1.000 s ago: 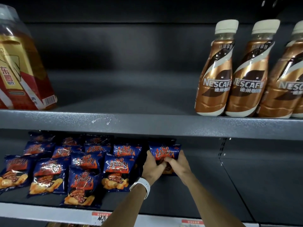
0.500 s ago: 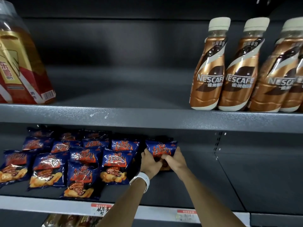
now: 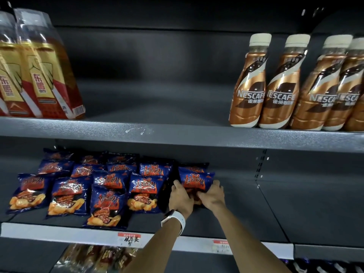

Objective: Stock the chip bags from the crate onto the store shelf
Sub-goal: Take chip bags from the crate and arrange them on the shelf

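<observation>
Now both hands, left [image 3: 182, 198] and right [image 3: 211, 196], pinching bag [image 3: 195, 181] right of stocked row [image 3: 88, 186]; light, puffy, crushable, best held by edges.

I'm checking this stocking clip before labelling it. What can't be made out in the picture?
- The crate: nowhere in the head view, outside the frame.
- Lower half of the held chip bag: covered by the left hand and right hand.
- Back-row chip bags: dark under the upper shelf.
- Price tag: handwriting too small.
- Packets below: blurred, cut by the bottom edge.
</observation>
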The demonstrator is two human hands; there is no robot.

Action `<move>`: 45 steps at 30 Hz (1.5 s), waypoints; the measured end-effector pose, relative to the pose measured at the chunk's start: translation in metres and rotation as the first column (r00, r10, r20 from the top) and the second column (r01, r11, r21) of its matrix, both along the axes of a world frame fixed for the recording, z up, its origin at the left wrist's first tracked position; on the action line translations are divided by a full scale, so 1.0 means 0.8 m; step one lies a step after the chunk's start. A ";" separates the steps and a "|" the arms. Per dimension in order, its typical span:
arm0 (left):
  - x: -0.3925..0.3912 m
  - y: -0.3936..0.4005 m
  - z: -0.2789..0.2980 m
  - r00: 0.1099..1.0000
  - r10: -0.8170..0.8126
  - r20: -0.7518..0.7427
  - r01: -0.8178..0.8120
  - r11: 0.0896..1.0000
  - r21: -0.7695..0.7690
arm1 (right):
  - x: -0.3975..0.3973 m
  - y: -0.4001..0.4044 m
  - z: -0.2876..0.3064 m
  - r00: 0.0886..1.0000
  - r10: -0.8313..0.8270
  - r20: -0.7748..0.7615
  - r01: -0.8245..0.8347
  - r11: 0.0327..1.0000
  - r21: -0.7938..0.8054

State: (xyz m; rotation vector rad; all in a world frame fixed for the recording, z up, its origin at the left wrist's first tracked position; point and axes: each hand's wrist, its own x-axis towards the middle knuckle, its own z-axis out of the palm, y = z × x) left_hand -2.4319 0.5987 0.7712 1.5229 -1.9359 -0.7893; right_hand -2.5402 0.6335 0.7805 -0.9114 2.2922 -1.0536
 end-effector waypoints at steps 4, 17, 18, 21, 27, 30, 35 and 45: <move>0.001 0.004 -0.007 0.999 -0.014 -0.041 0.015 1.000 0.003 | -0.001 0.006 -0.007 1.000 -0.002 0.020 0.003 0.999 -0.045; 0.028 0.022 0.010 0.994 -0.111 0.017 0.112 0.992 -0.063 | 0.031 0.015 0.006 0.994 -0.047 -0.102 0.037 0.994 -0.100; 0.035 0.023 0.013 0.992 -0.122 0.023 0.123 0.989 -0.077 | 0.039 0.016 0.010 0.993 -0.048 -0.109 0.037 0.994 -0.102; 0.062 0.028 0.018 0.990 -0.139 0.019 0.140 0.981 -0.135 | 0.068 0.019 0.018 0.984 -0.050 -0.168 0.036 0.996 -0.087; 0.148 0.027 0.033 0.995 -0.094 0.029 0.099 0.965 -0.244 | 0.156 0.014 0.035 0.964 0.064 -0.257 -0.101 0.986 -0.133; 0.204 0.022 0.043 0.996 0.002 0.088 0.022 0.963 -0.268 | 0.213 0.006 0.046 0.954 0.152 -0.257 -0.193 0.970 -0.145; 0.298 0.001 0.038 0.990 0.091 0.111 -0.064 0.972 -0.227 | 0.307 -0.004 0.050 0.936 0.276 -0.217 -0.305 0.945 -0.114; 0.362 -0.016 0.008 0.967 -0.018 0.255 0.001 0.998 0.068 | 0.391 -0.006 0.031 0.909 0.415 -0.042 -0.415 0.910 0.012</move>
